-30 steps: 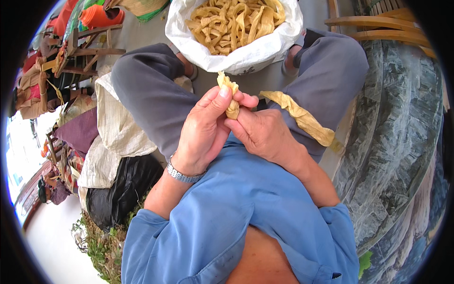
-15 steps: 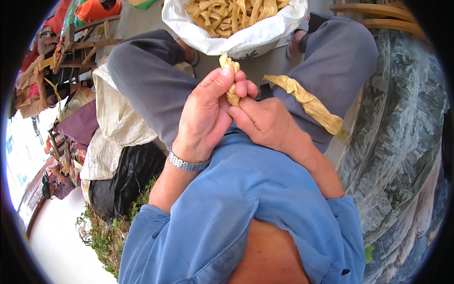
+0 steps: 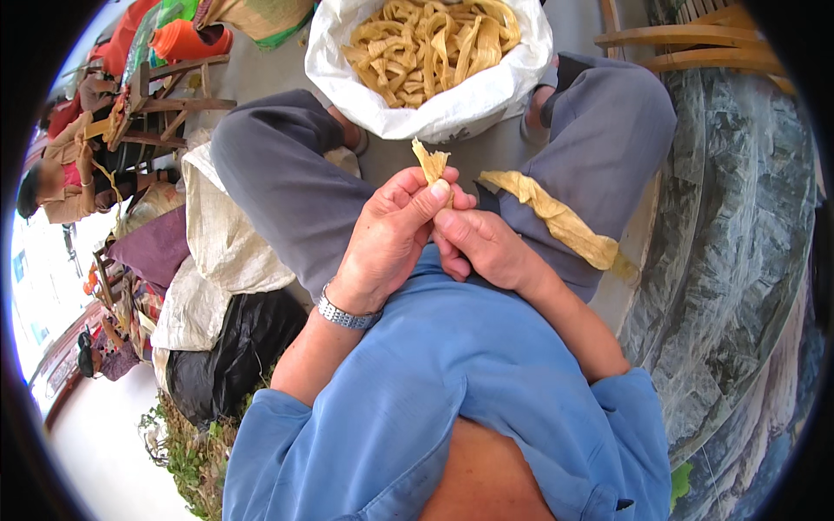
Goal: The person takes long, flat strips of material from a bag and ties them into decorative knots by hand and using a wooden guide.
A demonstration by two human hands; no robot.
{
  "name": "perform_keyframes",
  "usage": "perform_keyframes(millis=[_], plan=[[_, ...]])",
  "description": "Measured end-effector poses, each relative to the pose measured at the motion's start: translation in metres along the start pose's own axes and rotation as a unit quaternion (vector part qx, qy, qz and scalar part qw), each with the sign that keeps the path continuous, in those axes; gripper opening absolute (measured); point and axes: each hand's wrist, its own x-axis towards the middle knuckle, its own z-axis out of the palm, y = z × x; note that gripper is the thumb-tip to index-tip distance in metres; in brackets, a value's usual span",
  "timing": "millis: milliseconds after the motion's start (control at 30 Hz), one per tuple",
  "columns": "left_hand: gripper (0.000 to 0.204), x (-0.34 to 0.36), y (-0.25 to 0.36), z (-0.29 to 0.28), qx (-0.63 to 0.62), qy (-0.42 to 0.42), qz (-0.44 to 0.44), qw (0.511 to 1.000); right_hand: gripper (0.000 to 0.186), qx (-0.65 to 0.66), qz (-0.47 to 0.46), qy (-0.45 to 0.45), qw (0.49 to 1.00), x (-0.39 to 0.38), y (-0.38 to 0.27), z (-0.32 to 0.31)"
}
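Note:
Between the thumb and fingers of my left hand (image 3: 391, 239) is pinched a short tan, papery strip (image 3: 431, 162), its frayed end sticking up. My right hand (image 3: 488, 243) is closed right beside it, thumb and fingertips meeting at the strip's lower part, which the fingers mostly hide. A longer, crinkled tan strip (image 3: 556, 213) lies across my right thigh. Beyond my hands, between my feet, a white woven sack (image 3: 469, 104) stands with its mouth spread, holding many folded tan strips (image 3: 426, 52).
To the left are a cream woven sack (image 3: 230, 226), a black plastic bag (image 3: 243, 334) and a wooden stool frame (image 3: 169, 104). Another person (image 3: 65, 178) sits at the far left. Clear plastic sheeting (image 3: 721, 243) spreads on the right, below curved wooden slats (image 3: 686, 43).
The twisted, knotted-looking piece between my hands now shows as a flatter, frayed end. My right fingers have shifted against my left fingertips. The view has tilted, showing more of the sack.

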Motion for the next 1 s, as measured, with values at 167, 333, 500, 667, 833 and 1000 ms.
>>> perform_keyframes(millis=[167, 333, 500, 667, 833, 1000], plan=[[0.034, 0.018, 0.017, -0.004, 0.104, 0.043, 0.061, 0.992, 0.034, -0.216, -0.044, 0.102, 0.97, -0.012, -0.021, 0.006], [0.038, 0.055, 0.077, -0.01, 0.247, 0.119, 0.15, 0.95, 0.031, -0.599, -0.232, 0.263, 0.72, -0.054, -0.024, -0.005], [0.05, 0.09, 0.123, -0.029, 0.218, 0.157, 0.318, 0.909, 0.047, -0.724, -0.127, 0.347, 0.583, -0.081, -0.028, -0.018], [0.036, 0.062, 0.082, -0.041, 0.313, 0.115, 0.158, 0.93, 0.042, -0.763, -0.074, 0.338, 0.547, -0.074, -0.018, -0.017], [0.033, 0.031, 0.035, -0.018, 0.323, -0.035, 0.065, 0.944, 0.028, -0.743, -0.086, 0.25, 0.615, -0.057, -0.02, -0.032], [0.056, 0.011, 0.035, 0.008, 0.473, -0.083, 0.151, 0.864, 0.019, -0.39, -0.126, 0.271, 0.871, -0.053, -0.066, -0.016]])
